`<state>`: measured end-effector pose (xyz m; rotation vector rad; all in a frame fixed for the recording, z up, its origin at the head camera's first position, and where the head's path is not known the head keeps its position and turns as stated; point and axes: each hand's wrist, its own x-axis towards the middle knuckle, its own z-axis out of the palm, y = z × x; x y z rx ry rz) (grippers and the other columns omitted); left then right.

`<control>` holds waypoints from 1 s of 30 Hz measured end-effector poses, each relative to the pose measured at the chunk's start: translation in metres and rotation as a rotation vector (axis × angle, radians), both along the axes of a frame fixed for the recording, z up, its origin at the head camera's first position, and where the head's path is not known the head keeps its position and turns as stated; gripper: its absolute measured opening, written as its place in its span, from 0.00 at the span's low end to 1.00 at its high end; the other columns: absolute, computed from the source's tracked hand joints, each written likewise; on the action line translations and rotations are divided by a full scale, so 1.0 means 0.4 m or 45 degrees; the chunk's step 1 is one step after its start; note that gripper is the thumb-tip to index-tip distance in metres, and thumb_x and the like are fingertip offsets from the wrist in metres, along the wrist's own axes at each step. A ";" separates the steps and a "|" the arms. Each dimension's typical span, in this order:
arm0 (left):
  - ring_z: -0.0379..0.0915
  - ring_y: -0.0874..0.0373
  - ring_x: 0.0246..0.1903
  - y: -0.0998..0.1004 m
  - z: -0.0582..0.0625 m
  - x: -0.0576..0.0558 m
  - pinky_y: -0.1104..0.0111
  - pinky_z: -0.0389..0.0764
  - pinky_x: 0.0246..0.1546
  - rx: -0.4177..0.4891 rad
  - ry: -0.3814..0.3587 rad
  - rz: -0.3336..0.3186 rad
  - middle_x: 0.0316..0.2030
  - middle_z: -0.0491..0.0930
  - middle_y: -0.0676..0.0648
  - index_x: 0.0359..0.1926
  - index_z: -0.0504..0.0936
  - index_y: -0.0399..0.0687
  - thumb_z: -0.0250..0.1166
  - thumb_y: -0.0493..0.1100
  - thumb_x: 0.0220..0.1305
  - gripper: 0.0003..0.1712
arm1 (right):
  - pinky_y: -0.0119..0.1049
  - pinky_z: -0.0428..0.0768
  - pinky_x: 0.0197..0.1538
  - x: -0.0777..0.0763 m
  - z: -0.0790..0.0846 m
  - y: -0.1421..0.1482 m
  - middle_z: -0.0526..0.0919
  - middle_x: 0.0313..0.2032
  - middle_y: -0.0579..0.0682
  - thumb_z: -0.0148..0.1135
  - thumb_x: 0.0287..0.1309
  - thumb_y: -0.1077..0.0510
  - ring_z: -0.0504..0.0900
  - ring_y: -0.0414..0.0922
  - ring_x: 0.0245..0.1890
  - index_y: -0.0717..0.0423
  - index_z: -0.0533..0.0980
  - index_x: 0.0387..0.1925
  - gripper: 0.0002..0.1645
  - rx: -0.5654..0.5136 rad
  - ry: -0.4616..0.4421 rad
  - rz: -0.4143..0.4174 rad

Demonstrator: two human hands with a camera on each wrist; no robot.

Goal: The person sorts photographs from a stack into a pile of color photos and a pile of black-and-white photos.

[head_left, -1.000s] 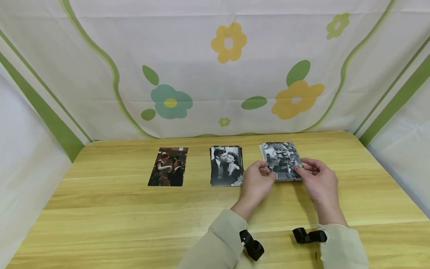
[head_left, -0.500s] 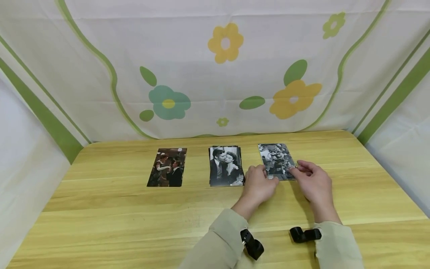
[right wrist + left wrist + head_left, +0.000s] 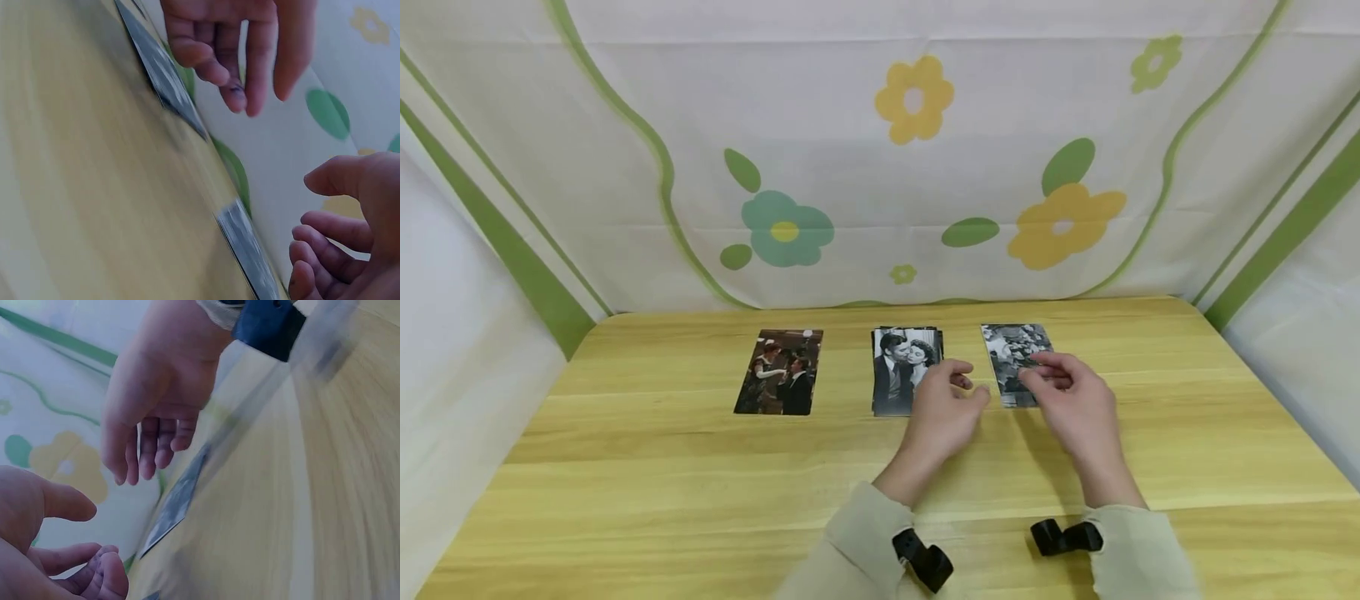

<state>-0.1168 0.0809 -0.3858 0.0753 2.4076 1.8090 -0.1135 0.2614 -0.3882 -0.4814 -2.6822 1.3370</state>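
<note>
My left hand (image 3: 947, 408) is raised over the right edge of the middle photo stack (image 3: 891, 375), whose top print is a black-and-white couple. Its thumb and fingers stand apart with nothing between them. In front of the right-hand photo (image 3: 1011, 354), a black-and-white crowd scene, is my right hand (image 3: 1075, 408), covering its lower right part in the head view. The left wrist view shows the right hand (image 3: 165, 394) above the table with loosely bent, bare fingers. In the right wrist view, a gap separates my right hand (image 3: 340, 231) from the photos below.
A colour photo (image 3: 781, 371) of two people lies flat at the left of the row. The wooden table (image 3: 700, 483) ends at a white cloth backdrop (image 3: 865, 183) printed with flowers. Each wrist wears a black strap mount (image 3: 925, 562).
The right-hand prints, earlier held at both sides with one edge sticking out, now lie squared as one. Both hands have let go and moved left, the left one now over the middle stack.
</note>
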 end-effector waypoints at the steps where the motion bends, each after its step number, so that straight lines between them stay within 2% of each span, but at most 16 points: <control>1: 0.75 0.62 0.39 -0.014 0.001 0.002 0.70 0.78 0.42 -0.002 0.012 0.010 0.45 0.82 0.47 0.61 0.83 0.38 0.71 0.41 0.68 0.22 | 0.28 0.78 0.44 0.003 0.001 -0.017 0.85 0.56 0.52 0.68 0.72 0.43 0.79 0.45 0.51 0.50 0.81 0.67 0.28 -0.014 0.006 0.029; 7: 0.78 0.57 0.43 -0.113 0.003 0.011 0.66 0.82 0.46 -0.007 0.010 0.093 0.47 0.83 0.46 0.60 0.84 0.39 0.71 0.42 0.69 0.21 | 0.33 0.78 0.51 0.014 -0.004 -0.106 0.86 0.54 0.52 0.70 0.71 0.44 0.80 0.46 0.50 0.51 0.80 0.67 0.29 -0.084 0.051 0.161; 11: 0.80 0.53 0.46 -0.193 -0.005 0.023 0.63 0.83 0.47 0.021 -0.029 0.190 0.50 0.85 0.44 0.60 0.84 0.40 0.70 0.41 0.70 0.20 | 0.37 0.79 0.55 0.019 -0.010 -0.147 0.86 0.54 0.52 0.71 0.70 0.45 0.81 0.47 0.52 0.52 0.79 0.67 0.30 -0.117 0.061 0.187; 17: 0.82 0.52 0.46 -0.296 -0.030 0.044 0.66 0.81 0.45 0.009 -0.065 0.326 0.52 0.86 0.41 0.60 0.85 0.40 0.69 0.41 0.72 0.19 | 0.40 0.79 0.57 0.021 -0.020 -0.177 0.86 0.53 0.51 0.71 0.70 0.45 0.82 0.48 0.53 0.53 0.78 0.67 0.30 -0.139 0.065 0.212; 22: 0.80 0.53 0.45 -0.332 -0.034 0.053 0.66 0.78 0.44 0.026 -0.077 0.375 0.52 0.84 0.41 0.62 0.84 0.40 0.67 0.43 0.75 0.19 | 0.42 0.78 0.58 0.020 -0.027 -0.184 0.85 0.53 0.51 0.71 0.70 0.45 0.82 0.48 0.53 0.53 0.78 0.67 0.31 -0.135 0.070 0.209; 30: 0.80 0.52 0.48 -0.333 -0.034 0.061 0.66 0.78 0.47 0.048 -0.085 0.388 0.52 0.84 0.41 0.61 0.84 0.40 0.67 0.42 0.75 0.19 | 0.42 0.78 0.58 0.021 -0.033 -0.189 0.85 0.54 0.52 0.71 0.70 0.44 0.81 0.48 0.53 0.53 0.78 0.67 0.30 -0.152 0.070 0.205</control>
